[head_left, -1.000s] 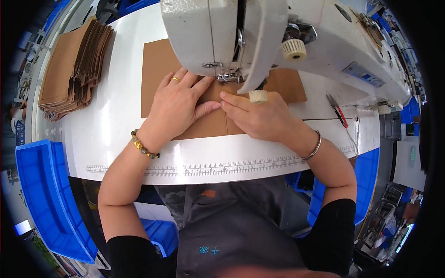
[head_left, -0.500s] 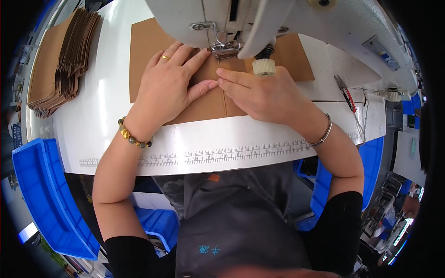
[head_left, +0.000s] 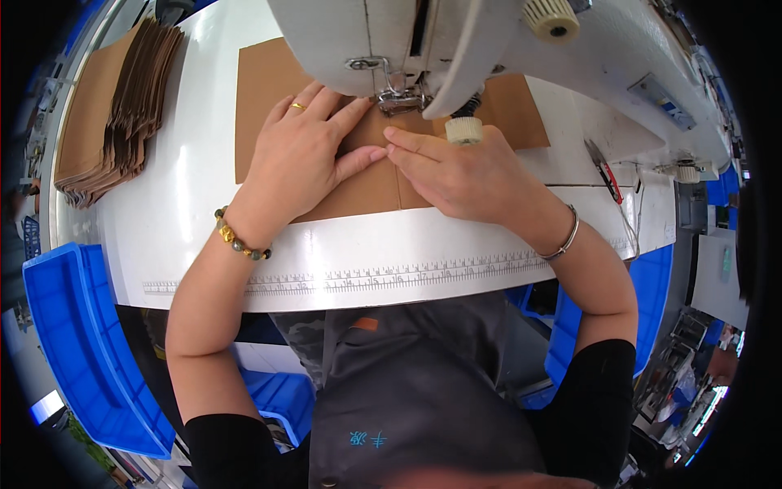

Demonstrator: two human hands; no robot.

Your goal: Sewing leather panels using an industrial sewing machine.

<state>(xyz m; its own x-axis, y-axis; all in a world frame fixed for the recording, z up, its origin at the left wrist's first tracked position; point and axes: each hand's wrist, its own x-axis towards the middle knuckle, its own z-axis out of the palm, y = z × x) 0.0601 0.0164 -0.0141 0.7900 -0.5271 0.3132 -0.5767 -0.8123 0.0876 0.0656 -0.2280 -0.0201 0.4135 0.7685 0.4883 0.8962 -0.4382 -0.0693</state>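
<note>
A flat brown leather-like panel (head_left: 358, 197) with a crease or seam line down its middle lies on the white sewing table, partly beneath the sewing machine's presser foot (head_left: 403, 101). My left hand (head_left: 305, 155) rests on its left half with fingers spread, the index fingertip close to the foot. On the right half lies my right hand (head_left: 468, 167), its extended fingers pressing near the middle line, almost meeting my left thumb. A cream knob on the machine covers part of that hand's back. Its outer fingers are partly hidden.
A stack of folded brown pieces (head_left: 106, 114) stands at the table's left. Red-handled snips (head_left: 607, 175) lie on the right. A printed ruler scale (head_left: 366, 275) runs along the front edge. Blue bins (head_left: 98, 350) flank the table, and the machine's arm (head_left: 619, 73) spans the upper right.
The whole view has shifted slightly. Both hands keep nearly the same pose on the brown panel, and no clear movement of the panel shows.
</note>
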